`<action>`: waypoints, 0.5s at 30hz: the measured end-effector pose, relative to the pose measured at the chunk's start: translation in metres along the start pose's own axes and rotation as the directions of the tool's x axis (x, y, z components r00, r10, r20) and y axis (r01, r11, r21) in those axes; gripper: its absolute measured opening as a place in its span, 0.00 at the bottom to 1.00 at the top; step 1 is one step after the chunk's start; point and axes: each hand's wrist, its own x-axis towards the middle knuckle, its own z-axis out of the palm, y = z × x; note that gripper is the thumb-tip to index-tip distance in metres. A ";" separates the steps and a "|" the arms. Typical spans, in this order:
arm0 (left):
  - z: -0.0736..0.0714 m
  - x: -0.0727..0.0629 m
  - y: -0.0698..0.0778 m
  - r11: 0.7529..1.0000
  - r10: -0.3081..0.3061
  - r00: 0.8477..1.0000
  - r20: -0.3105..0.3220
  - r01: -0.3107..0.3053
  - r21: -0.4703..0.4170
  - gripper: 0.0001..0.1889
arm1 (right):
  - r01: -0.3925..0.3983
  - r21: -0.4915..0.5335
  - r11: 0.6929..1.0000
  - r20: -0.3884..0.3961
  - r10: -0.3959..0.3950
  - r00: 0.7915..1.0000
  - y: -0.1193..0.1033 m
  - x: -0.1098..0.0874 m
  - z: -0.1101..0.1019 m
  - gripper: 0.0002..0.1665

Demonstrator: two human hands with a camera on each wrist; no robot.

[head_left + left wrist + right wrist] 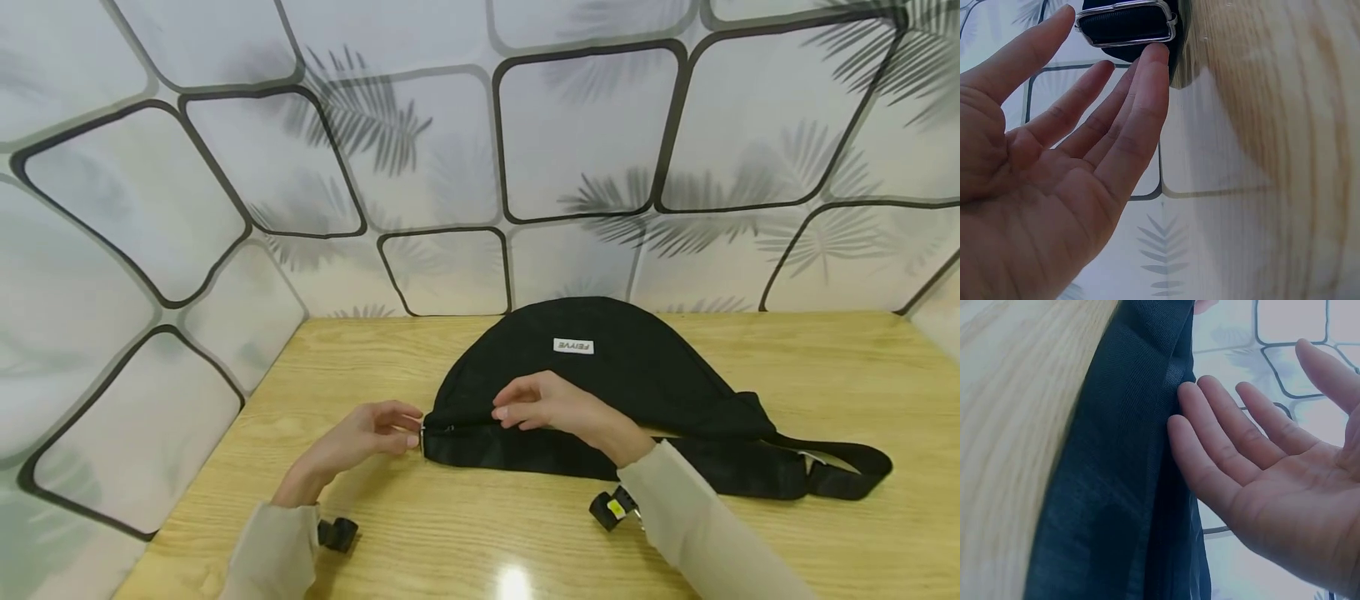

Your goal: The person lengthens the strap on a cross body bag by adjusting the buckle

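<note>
A black waist bag (pixel 622 375) lies flat on the table, its white label (pixel 573 346) upside down to me. Along its near edge runs a wide black strap (pixel 517 450). At the strap's left end is a metal slider buckle (pixel 1132 44), seen in the left wrist view. My left hand (pixel 352 442) is beside this buckle, fingers extended and one fingertip at its lower edge. Over the bag's near edge hovers my right hand (pixel 555 408), with relaxed fingers and nothing held. In the right wrist view, its fingertips (pixel 1179 428) are close to the strap; contact is unclear.
The strap loops round at the right, by a second metal buckle (pixel 825 460). Beneath everything is a pale wooden table (pixel 420 533). A patterned wall covering (pixel 585 142) rises behind and at the left. Small black devices (pixel 339 534) are worn at both wrists.
</note>
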 end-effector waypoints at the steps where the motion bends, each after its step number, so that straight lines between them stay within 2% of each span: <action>1: 0.000 0.001 0.000 1.000 -0.002 1.000 -0.001 0.002 0.005 0.25 | 0.000 -0.004 1.000 -0.003 0.000 1.000 0.000 0.000 0.000 0.24; 11: 0.004 0.006 -0.002 0.998 0.010 1.000 -0.019 -0.009 0.055 0.24 | -0.016 -0.068 0.998 -0.026 0.015 1.000 -0.002 0.005 0.003 0.22; 15: 0.004 0.008 -0.001 0.999 -0.006 1.000 -0.016 0.007 0.045 0.25 | -0.033 -0.077 0.997 -0.029 0.030 0.999 -0.001 0.009 0.006 0.20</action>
